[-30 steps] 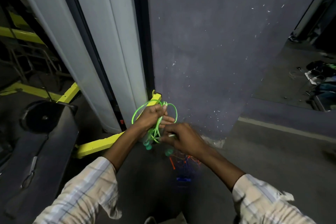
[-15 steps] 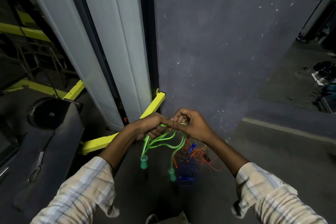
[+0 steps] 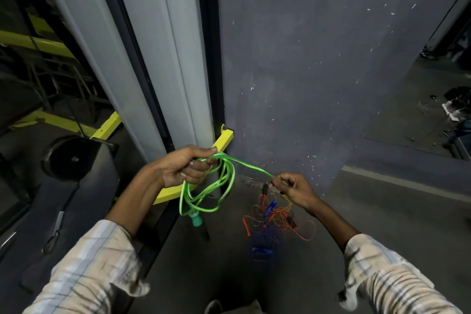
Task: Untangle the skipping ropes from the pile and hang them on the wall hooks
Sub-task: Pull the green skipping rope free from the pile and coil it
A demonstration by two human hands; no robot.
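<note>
A bright green skipping rope (image 3: 221, 186) hangs in several loops from my left hand (image 3: 183, 168), which grips the bundle at its top. One teal handle (image 3: 196, 219) dangles below the loops. A single green strand runs taut to the right, where my right hand (image 3: 293, 188) pinches its end. On the floor under my right hand lies a tangled pile of orange and blue ropes (image 3: 275, 219) with orange, blue and dark handles. No wall hooks show in this view.
A dark grey wall (image 3: 318, 71) rises straight ahead. A pale sliding door frame (image 3: 158, 58) stands to its left, with a yellow metal bar (image 3: 224, 140) at its foot. A black machine top (image 3: 63, 199) fills the left. Clutter lies far right.
My hands, which met at the rope, have drawn apart. The right hand has pulled one green strand out to the right, and the loops now hang from the left hand alone.
</note>
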